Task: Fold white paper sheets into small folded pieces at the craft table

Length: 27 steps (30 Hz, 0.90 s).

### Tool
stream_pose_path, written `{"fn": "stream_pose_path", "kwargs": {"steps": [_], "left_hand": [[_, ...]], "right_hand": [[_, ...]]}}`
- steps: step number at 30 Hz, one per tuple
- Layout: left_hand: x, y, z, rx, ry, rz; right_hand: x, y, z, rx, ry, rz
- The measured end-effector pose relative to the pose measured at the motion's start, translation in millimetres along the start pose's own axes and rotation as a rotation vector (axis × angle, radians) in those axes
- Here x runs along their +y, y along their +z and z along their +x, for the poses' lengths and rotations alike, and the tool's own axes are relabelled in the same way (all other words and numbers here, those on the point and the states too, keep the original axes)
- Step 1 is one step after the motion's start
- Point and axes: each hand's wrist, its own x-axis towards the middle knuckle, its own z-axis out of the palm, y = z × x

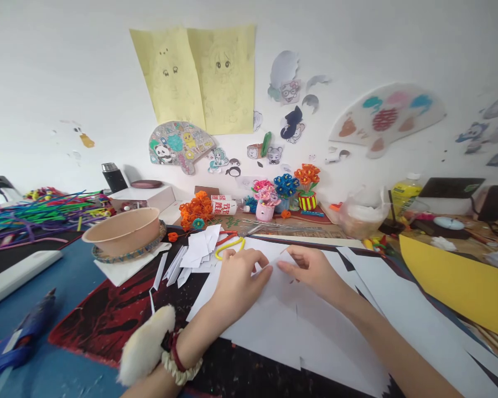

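My left hand [244, 279] and my right hand [309, 270] meet over the middle of the desk, both closed on a small piece of white paper [285, 260]. Thumbs and fingertips pinch it from either side, and one corner sticks up between them. Beneath my hands lie large white paper sheets [269, 340], overlapping one another. Just left of my left hand is a pile of small cut and folded paper pieces [199, 249]. A pair of scissors with yellow and red handles [231, 247] lies by that pile, partly covered.
At the left are a blue glue gun [19, 337], a white bar-shaped object [20, 279], a beige round bowl [122, 231] and many pipe cleaners [37, 218]. Pipe-cleaner flowers [265, 193] stand along the back. Yellow card [456, 282] lies at the right.
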Motion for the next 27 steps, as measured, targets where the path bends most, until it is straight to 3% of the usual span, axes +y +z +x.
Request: {"fn": "stream_pose_path", "kwargs": {"steps": [3, 8, 27], "left_hand": [[3, -1.4, 1, 0.050, 0.003, -0.100], [7, -1.0, 2, 0.034, -0.058, -0.274], [5, -1.7, 5, 0.024, -0.084, -0.386]], "right_hand": [[1, 8, -1, -0.049, 0.014, 0.037], [5, 15, -2, -0.060, 0.033, 0.054], [5, 13, -3, 0.001, -0.017, 0.056]]}}
